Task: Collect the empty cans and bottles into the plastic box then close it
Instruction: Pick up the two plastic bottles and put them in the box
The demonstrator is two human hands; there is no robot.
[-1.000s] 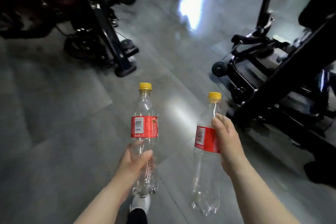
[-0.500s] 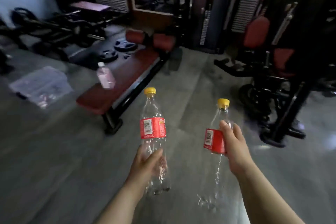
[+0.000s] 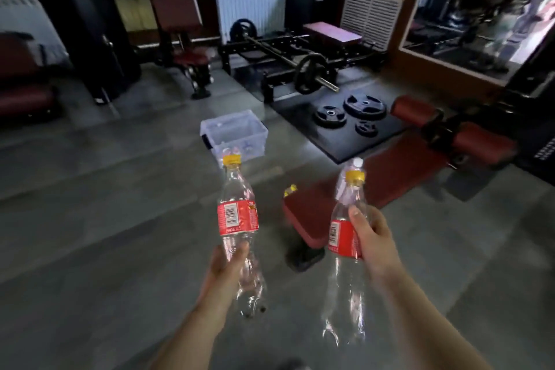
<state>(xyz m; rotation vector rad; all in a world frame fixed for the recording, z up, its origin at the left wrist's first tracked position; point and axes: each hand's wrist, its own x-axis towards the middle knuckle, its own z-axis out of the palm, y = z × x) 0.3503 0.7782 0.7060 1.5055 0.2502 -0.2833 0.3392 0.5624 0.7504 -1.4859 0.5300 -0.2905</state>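
Holding, left hand (image 3: 228, 264): wrapped around the lower body of the left bottle (image 3: 238, 231), fingers closed on the clear plastic below the red label, forearm reaching in from the near edge.
Left bottle axis: upright, tilted slightly left at the top, yellow cap up and far, base down and near.
Plastic box (image 3: 234, 135): clear, lid off, on the floor far beyond the left bottle, a few small items blurred inside.
Right hand (image 3: 374, 242): closed around the right bottle (image 3: 345, 237) at its red label, thumb across the front, forearm coming in from the near right.
Right bottle axis: upright, leaning slightly right at the top, yellow cap up, clear base hanging below the hand.
Third bottle (image 3: 354, 168): pale, white-capped, standing on the red bench (image 3: 390, 171) just behind the right bottle's cap.
Floor (image 3: 105, 219): grey tiles.
Room: gym, with weight plates (image 3: 350, 114) on a black mat far right and a white radiator (image 3: 250, 6) on the far wall.
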